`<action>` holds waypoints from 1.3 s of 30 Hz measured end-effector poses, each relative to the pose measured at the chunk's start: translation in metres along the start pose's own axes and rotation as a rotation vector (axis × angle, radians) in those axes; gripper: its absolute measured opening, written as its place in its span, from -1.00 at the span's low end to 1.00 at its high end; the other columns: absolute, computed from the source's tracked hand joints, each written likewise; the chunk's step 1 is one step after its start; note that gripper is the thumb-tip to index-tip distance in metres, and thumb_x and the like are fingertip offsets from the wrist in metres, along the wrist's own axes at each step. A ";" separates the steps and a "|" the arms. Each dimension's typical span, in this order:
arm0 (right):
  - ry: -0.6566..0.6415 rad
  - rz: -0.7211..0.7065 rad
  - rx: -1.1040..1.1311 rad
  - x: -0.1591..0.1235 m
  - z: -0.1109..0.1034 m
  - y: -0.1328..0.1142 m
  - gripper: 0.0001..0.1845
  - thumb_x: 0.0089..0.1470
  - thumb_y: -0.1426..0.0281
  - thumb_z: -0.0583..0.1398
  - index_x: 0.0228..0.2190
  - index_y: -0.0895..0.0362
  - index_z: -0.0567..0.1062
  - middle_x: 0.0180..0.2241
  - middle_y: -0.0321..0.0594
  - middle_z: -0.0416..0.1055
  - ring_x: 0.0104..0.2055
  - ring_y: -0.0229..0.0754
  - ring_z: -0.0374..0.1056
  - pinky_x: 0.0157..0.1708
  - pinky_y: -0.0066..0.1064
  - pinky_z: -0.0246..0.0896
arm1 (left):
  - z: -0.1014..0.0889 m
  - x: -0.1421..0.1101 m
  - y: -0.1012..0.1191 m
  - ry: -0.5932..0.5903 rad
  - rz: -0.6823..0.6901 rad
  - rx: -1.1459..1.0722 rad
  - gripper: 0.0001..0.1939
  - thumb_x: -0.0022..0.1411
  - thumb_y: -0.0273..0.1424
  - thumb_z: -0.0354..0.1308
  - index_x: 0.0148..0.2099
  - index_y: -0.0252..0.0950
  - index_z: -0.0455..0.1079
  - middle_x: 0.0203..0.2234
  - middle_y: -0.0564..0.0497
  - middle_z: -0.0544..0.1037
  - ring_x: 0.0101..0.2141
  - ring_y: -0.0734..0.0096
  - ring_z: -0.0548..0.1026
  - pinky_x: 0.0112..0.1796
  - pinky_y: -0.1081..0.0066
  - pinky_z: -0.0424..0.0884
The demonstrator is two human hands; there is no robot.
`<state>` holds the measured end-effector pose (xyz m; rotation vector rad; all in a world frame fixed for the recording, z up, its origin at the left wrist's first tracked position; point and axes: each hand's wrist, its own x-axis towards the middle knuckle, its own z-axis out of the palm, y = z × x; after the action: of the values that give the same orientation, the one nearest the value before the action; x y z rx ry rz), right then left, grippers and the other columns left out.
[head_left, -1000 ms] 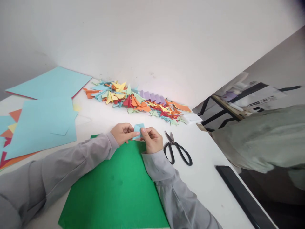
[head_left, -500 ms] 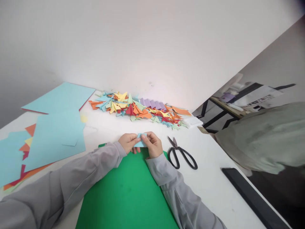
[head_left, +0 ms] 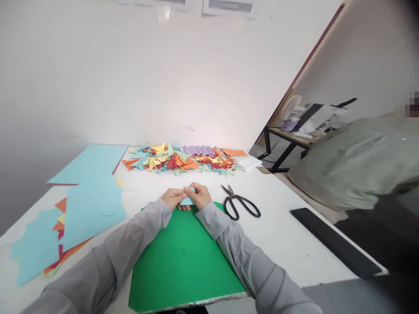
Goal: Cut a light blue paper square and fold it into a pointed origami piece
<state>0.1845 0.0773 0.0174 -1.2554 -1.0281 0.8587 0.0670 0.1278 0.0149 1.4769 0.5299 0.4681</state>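
A small piece of light blue paper is pinched between both hands, above the far edge of a green mat. My left hand grips its left side, thumb on top and fingertips showing underneath. From the right, my right hand holds the paper with its thumb pressed near the top edge. Part of the paper is hidden by the fingers. Black-handled scissors lie on the table just right of my right hand, blades pointing away and slightly apart.
Along the wall lies a heap of small folded paper planes in several colours, with purple pleated paper. Light blue sheets cover the left side. A long black object lies near the right edge. A person in a green top is beyond it.
The camera view has tilted up, showing more wall and the mat's near edge. Both hands still hold the blue paper, with the right thumb now closer to the left one.
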 end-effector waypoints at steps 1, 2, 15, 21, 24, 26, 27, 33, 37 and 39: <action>0.006 0.006 0.006 0.001 0.001 0.000 -0.61 -0.44 0.14 0.29 -0.74 0.15 0.28 -0.81 -0.45 0.16 -0.74 -0.39 0.05 -0.73 -0.51 -0.08 | -0.001 0.000 0.000 0.004 -0.002 -0.007 -0.52 -0.15 -0.02 0.12 -0.56 -0.41 0.27 -0.74 -0.04 0.46 -0.73 0.54 0.37 -0.70 0.55 0.22; 0.009 0.015 0.013 0.002 0.002 0.001 -0.61 -0.44 0.12 0.28 -0.73 0.14 0.27 -0.81 -0.46 0.16 -0.74 -0.39 0.04 -0.73 -0.51 -0.09 | -0.001 0.000 0.001 0.013 -0.007 -0.018 -0.53 -0.15 -0.02 0.12 -0.56 -0.42 0.28 -0.74 -0.04 0.47 -0.73 0.53 0.37 -0.70 0.55 0.22; -0.087 0.084 0.067 0.016 0.008 0.001 -0.60 -0.37 0.11 0.25 -0.71 0.14 0.23 -0.81 -0.50 0.12 -0.76 -0.41 0.00 -0.80 -0.56 -0.10 | -0.011 -0.002 0.007 -0.004 -0.115 -0.078 -0.52 -0.26 -0.04 0.21 -0.52 -0.38 0.21 -0.68 -0.11 0.51 -0.66 0.40 0.46 -0.73 0.57 0.22; -0.107 0.097 0.092 0.017 0.009 0.004 -0.58 -0.29 0.07 0.21 -0.70 0.13 0.21 -0.81 -0.47 0.17 -0.77 -0.40 0.03 -0.80 -0.55 -0.12 | -0.014 -0.003 0.006 0.069 -0.131 -0.167 -0.51 -0.28 -0.06 0.23 -0.51 -0.39 0.22 -0.68 -0.08 0.50 -0.65 0.41 0.47 -0.73 0.58 0.26; -0.174 0.105 0.081 0.013 0.007 0.005 -0.58 -0.23 0.07 0.18 -0.72 0.14 0.23 -0.84 -0.44 0.18 -0.79 -0.40 0.03 -0.78 -0.54 -0.12 | -0.016 -0.003 0.004 0.075 -0.129 -0.190 -0.53 -0.24 -0.07 0.22 -0.51 -0.42 0.27 -0.66 -0.09 0.51 -0.64 0.43 0.47 -0.71 0.57 0.28; -0.203 0.083 0.067 0.011 0.005 0.005 -0.59 -0.24 0.10 0.21 -0.74 0.16 0.26 -0.86 -0.45 0.14 -0.80 -0.41 0.02 -0.77 -0.54 -0.14 | -0.017 -0.003 0.003 0.062 -0.132 -0.201 -0.54 -0.22 -0.08 0.22 -0.49 -0.43 0.28 -0.66 -0.09 0.51 -0.64 0.43 0.47 -0.69 0.57 0.30; -0.205 0.066 0.061 0.011 0.005 0.006 -0.60 -0.24 0.11 0.21 -0.74 0.16 0.27 -0.87 -0.46 0.12 -0.80 -0.42 0.00 -0.77 -0.54 -0.16 | -0.018 -0.003 0.003 0.064 -0.129 -0.207 -0.54 -0.21 -0.09 0.22 -0.48 -0.43 0.28 -0.66 -0.08 0.50 -0.64 0.44 0.46 -0.69 0.56 0.31; -0.245 0.041 0.093 0.014 0.006 0.010 -0.60 -0.23 0.10 0.20 -0.74 0.16 0.27 -0.88 -0.48 0.10 -0.82 -0.42 -0.03 -0.80 -0.54 -0.21 | -0.017 -0.002 0.006 0.062 -0.148 -0.174 -0.57 -0.22 -0.13 0.24 -0.49 -0.43 0.29 -0.68 -0.06 0.49 -0.64 0.42 0.46 -0.68 0.54 0.32; -0.312 0.080 0.147 0.015 0.006 0.008 -0.58 -0.17 0.10 0.16 -0.76 0.17 0.28 -0.88 -0.43 0.14 -0.83 -0.43 -0.02 -0.80 -0.54 -0.22 | -0.016 -0.002 0.008 0.021 -0.132 -0.144 -0.61 -0.15 -0.16 0.21 -0.50 -0.45 0.32 -0.65 -0.09 0.50 -0.63 0.43 0.45 -0.67 0.53 0.33; -0.326 0.106 0.169 0.014 0.005 0.007 -0.57 -0.14 0.10 0.14 -0.76 0.17 0.28 -0.89 -0.44 0.12 -0.83 -0.44 -0.04 -0.79 -0.54 -0.24 | -0.016 -0.003 0.008 0.004 -0.125 -0.152 -0.62 -0.14 -0.16 0.21 -0.50 -0.45 0.33 -0.62 -0.11 0.51 -0.63 0.43 0.46 -0.67 0.53 0.34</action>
<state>0.1847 0.0933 0.0123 -1.0548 -1.1251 1.2350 0.0554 0.1399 0.0230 1.2901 0.5736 0.4037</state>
